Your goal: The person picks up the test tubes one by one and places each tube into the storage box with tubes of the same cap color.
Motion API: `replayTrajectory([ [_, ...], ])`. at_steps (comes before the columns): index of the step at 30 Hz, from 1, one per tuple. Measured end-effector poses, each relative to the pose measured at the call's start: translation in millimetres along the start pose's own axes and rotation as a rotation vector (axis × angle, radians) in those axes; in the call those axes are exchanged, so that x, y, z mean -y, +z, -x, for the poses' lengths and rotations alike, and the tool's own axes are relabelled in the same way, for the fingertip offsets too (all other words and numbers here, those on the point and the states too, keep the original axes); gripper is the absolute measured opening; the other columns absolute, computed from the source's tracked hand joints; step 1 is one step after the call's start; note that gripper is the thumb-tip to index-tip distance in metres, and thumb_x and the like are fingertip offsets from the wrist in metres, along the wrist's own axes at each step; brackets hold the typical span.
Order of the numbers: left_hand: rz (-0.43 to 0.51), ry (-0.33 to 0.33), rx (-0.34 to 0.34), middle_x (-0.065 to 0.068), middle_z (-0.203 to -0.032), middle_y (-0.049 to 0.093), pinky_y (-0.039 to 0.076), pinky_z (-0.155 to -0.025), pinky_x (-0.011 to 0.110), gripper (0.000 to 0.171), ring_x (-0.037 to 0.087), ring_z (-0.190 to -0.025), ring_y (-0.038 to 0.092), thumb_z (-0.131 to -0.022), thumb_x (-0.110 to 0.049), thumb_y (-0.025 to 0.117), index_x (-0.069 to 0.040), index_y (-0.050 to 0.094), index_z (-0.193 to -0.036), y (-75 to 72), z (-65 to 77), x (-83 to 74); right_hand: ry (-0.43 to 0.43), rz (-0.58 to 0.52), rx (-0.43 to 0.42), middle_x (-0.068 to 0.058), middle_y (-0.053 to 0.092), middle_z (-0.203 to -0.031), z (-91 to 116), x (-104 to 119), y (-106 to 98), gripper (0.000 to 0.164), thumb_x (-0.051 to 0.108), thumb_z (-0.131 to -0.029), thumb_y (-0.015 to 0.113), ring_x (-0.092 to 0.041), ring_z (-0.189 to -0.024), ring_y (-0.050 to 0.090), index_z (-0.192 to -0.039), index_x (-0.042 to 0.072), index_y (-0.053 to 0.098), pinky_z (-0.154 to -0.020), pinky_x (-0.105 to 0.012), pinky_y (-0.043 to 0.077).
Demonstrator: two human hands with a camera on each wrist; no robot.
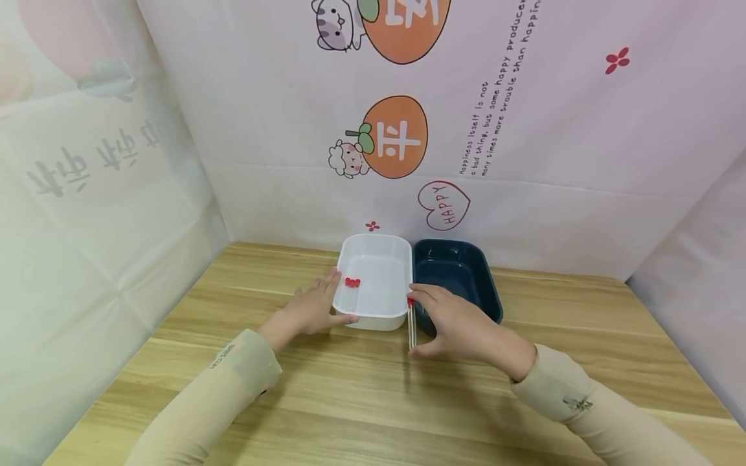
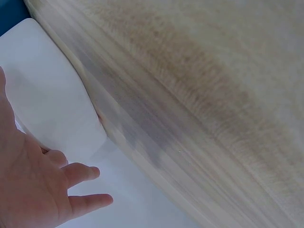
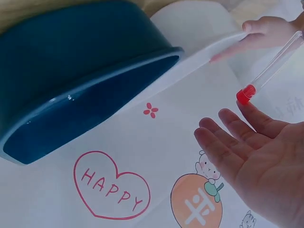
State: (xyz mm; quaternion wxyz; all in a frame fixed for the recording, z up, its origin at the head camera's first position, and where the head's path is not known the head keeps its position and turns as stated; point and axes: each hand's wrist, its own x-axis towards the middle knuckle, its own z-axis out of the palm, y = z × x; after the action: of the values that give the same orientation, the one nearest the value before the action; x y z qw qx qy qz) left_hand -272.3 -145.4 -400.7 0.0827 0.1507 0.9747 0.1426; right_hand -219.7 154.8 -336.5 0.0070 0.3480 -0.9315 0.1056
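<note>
A clear test tube [image 1: 411,330] with a red cap [image 3: 246,94] is pinched by my right hand [image 1: 457,323], fingertips at the cap and thumb at the other end. The tube stands in front of the seam between two basins. Inside the white basin [image 1: 373,321], a few red-capped tubes [image 1: 352,283] lie side by side at the left. My left hand [image 1: 311,309] is at that basin's near left corner, fingers extended along the side and thumb at the front rim. Spread, fairly straight fingers [image 2: 88,204] show in the left wrist view; the basin hides some.
A dark blue basin [image 1: 494,291] stands against the white one's right side. Both sit on a wood-grain table [image 1: 326,401] near its back edge. Behind them hangs a printed white cloth [image 1: 280,162], and more cloth [image 1: 105,226] covers the left side.
</note>
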Motion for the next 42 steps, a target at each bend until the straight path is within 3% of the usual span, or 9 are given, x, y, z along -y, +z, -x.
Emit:
replayTrajectory([
  [5, -0.004, 0.001, 0.008, 0.009, -0.172, 0.001, 0.017, -0.115, 0.071, 0.116, 0.041, -0.154, 0.014, -0.089, -0.075, 0.059, -0.005, 0.007, -0.165, 0.1, 0.3, 0.2, 0.026, -0.005, 0.025, -0.019, 0.042, -0.157, -8, -1, -4, 0.097, 0.048, -0.077, 0.090, -0.036, -0.143, 0.041, -0.149, -0.003, 0.048, -0.113, -0.053, 0.039],
  [13, 0.005, -0.001, 0.009, 0.009, -0.172, 0.001, 0.016, -0.116, 0.071, 0.116, 0.041, -0.154, 0.016, -0.089, -0.074, 0.061, -0.006, 0.007, -0.165, -1.8, 1.4, -1.1, 0.023, 0.027, -0.023, -0.021, 0.042, -0.157, -22, -5, -8, 0.100, 0.047, -0.074, 0.092, -0.038, -0.143, 0.041, -0.148, -0.004, 0.049, -0.112, -0.053, 0.039],
  [27, 0.000, -0.001, -0.001, 0.009, -0.172, 0.003, 0.017, -0.115, 0.071, 0.116, 0.042, -0.153, 0.017, -0.088, -0.074, 0.062, -0.006, 0.008, -0.165, 0.3, 0.2, 0.7, 0.068, 0.022, -0.030, -0.022, 0.043, -0.155, -51, -6, 1, 0.096, 0.044, -0.075, 0.092, -0.039, -0.142, 0.043, -0.147, -0.004, 0.049, -0.113, -0.052, 0.039],
  [42, -0.019, 0.003, -0.010, 0.010, -0.172, 0.005, 0.020, -0.114, 0.071, 0.114, 0.043, -0.152, 0.019, -0.090, -0.073, 0.061, -0.005, 0.009, -0.165, 0.8, -1.2, 2.2, 0.148, -0.073, -0.003, -0.020, 0.043, -0.156, -86, -2, 11, 0.093, 0.040, -0.077, 0.092, -0.037, -0.139, 0.045, -0.150, 0.001, 0.049, -0.110, -0.053, 0.041],
])
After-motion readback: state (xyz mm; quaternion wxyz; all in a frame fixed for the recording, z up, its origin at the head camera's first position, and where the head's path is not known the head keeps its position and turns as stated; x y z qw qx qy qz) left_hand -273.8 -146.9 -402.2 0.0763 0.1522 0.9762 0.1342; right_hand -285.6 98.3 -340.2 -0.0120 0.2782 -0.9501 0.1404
